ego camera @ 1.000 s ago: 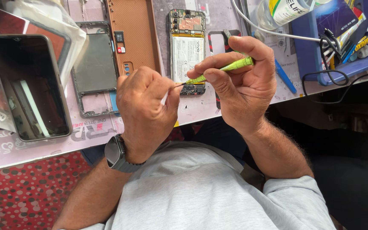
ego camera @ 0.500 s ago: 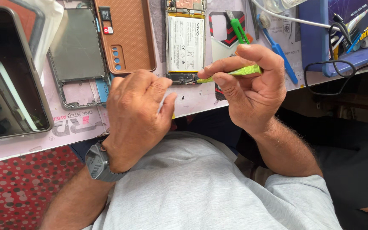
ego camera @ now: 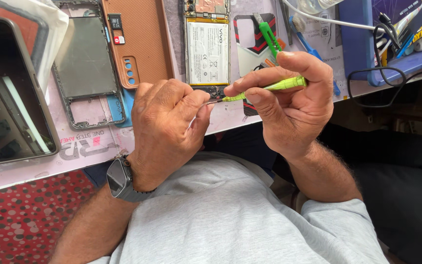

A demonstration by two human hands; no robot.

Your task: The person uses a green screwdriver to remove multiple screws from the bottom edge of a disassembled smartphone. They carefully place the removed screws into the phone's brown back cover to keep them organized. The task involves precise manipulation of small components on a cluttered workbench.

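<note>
**Green screwdriver held at the near edge of the bench**

A slim yellow-green screwdriver (ego camera: 269, 88) is gripped in the right hand (ego camera: 289, 105), pinched between thumb and curled fingers, with its shaft lying almost level and pointing left. Its dark metal tip is met by the fingertips of the left hand (ego camera: 164, 129), which is closed loosely around the tip; whether something small is pinched there cannot be told. Both hands are held over the near edge of the work mat (ego camera: 89, 146), just in front of the person's grey shirt. A dark smartwatch (ego camera: 119, 178) is worn on the left wrist.

Directly beyond the hands, an opened phone (ego camera: 207, 49) is laid flat, its white battery exposed and its lower end partly hidden by the left fingers and the tool. To its left, an orange-brown back cover (ego camera: 145, 39) is seen, and further left a grey middle frame (ego camera: 86, 68) is set on the mat. At the far left, a dark-screened phone (ego camera: 8, 93) is placed at a slight tilt.

To the right of the opened phone, a green-handled tool (ego camera: 269, 39) and a blue-handled brush (ego camera: 308, 41) are laid near each other. At the far right, a blue tray (ego camera: 362, 58) filled with assorted tools is positioned, with a black cable (ego camera: 372, 80) looped over its near rim.
</note>
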